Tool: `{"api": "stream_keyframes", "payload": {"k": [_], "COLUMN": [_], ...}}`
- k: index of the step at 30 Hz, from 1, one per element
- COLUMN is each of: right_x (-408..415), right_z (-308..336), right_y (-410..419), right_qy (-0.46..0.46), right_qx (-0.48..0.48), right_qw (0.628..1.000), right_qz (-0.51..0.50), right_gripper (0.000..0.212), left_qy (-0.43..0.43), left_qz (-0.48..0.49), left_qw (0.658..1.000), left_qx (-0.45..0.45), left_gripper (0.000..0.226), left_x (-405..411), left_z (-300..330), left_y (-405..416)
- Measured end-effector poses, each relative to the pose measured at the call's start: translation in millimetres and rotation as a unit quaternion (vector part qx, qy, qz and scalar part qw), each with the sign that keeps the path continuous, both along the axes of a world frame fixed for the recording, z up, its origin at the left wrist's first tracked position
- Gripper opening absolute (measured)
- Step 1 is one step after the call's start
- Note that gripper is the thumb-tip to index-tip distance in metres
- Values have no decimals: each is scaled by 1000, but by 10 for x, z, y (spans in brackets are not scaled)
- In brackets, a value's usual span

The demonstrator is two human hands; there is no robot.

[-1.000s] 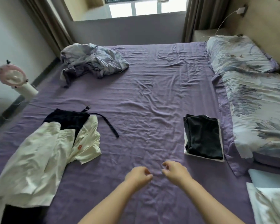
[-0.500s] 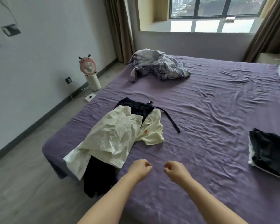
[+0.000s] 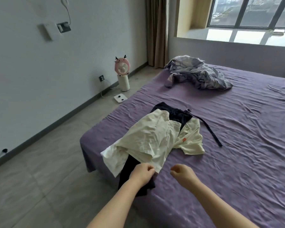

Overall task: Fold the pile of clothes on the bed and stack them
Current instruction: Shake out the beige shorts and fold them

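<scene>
A cream short-sleeved shirt (image 3: 155, 139) lies crumpled on the near left corner of the purple bed (image 3: 245, 137). It covers most of a dark garment (image 3: 174, 114), whose end hangs over the bed's edge and whose dark strap (image 3: 209, 130) trails to the right. My left hand (image 3: 141, 175) is curled, with its fingertips right at the shirt's lower hem, over the dark cloth; nothing is visibly held. My right hand (image 3: 182, 174) hovers curled over the bare sheet, a short way right of the hem, holding nothing.
A crumpled grey-lilac quilt (image 3: 197, 73) lies at the bed's far left. On the floor by the wall stand a pink fan (image 3: 122, 69) and a white scale (image 3: 120, 98). Grey tiled floor (image 3: 48, 162) borders the bed on the left.
My view has swung left, and the folded dark stack and the pillows have left the frame. Both hands have moved over to the cream shirt's hem, still curled.
</scene>
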State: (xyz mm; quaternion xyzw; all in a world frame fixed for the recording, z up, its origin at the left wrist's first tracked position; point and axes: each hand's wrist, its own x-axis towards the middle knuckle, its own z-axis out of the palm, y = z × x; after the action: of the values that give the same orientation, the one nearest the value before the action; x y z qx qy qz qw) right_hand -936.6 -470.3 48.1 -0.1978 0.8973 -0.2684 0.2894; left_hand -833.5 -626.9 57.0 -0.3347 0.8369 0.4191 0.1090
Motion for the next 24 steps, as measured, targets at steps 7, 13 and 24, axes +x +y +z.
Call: {"api": "stream_keyframes", "payload": {"k": [7, 13, 24], "right_x": [-335, -865, -2222], "right_z": [-188, -434, -729], "right_y": [-460, -803, -1404], "right_qy": [-17, -63, -106], "right_qx": [-14, -31, -10], "right_qw": [1000, 997, 993], "right_qz": [21, 18, -54], "right_gripper": [15, 24, 35], "left_qy": [-31, -66, -101], "left_qz": [-20, -24, -59], "left_qw": [999, 997, 993], "left_qx": [-11, -15, 9], "left_gripper": [28, 26, 29], "left_x": [-374, -972, -2179], "left_z": [-69, -147, -402], "left_y": [-355, -748, -1457]}}
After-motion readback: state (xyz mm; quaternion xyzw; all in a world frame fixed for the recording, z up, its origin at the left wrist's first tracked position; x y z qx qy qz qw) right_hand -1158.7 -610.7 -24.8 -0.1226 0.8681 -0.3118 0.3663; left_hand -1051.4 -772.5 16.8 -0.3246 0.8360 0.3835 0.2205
